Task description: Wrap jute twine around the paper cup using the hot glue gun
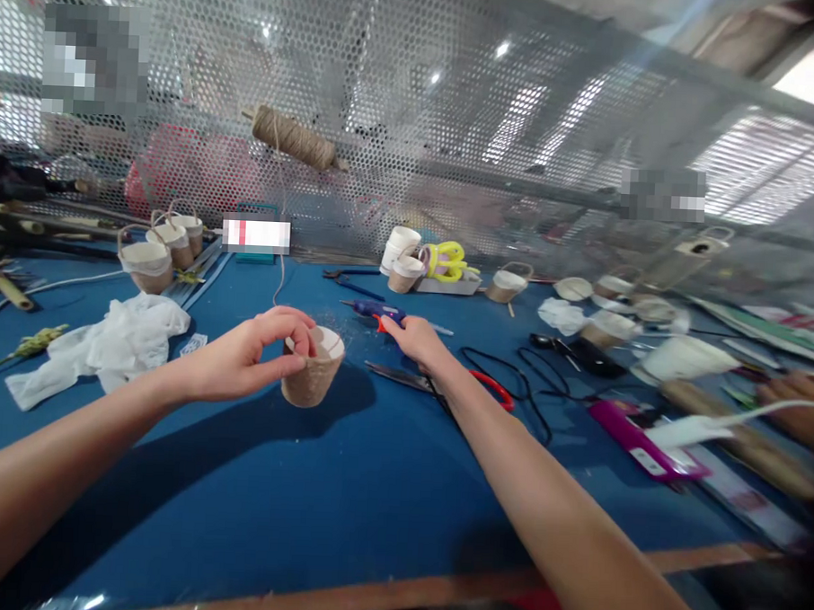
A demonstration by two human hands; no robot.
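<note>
My left hand (260,353) pinches the rim of a small brown bucket-like pot (309,386) with a pale lining. The pot is upright just above or on the blue tabletop; I cannot tell which. My right hand (415,337) is closed around the back of a blue hot glue gun (385,311) with an orange trigger, its nozzle pointing left. Under my right forearm lie scissors (400,375) with red handles. Behind the glue gun are dark-handled pliers (354,276).
Small handled pots (149,271) stand at the back left beside crumpled white cloth (119,337). A twine spool (293,138) hangs on the perforated metal screen. To the right are a purple power strip (644,441), black cords and another person's hand (800,408).
</note>
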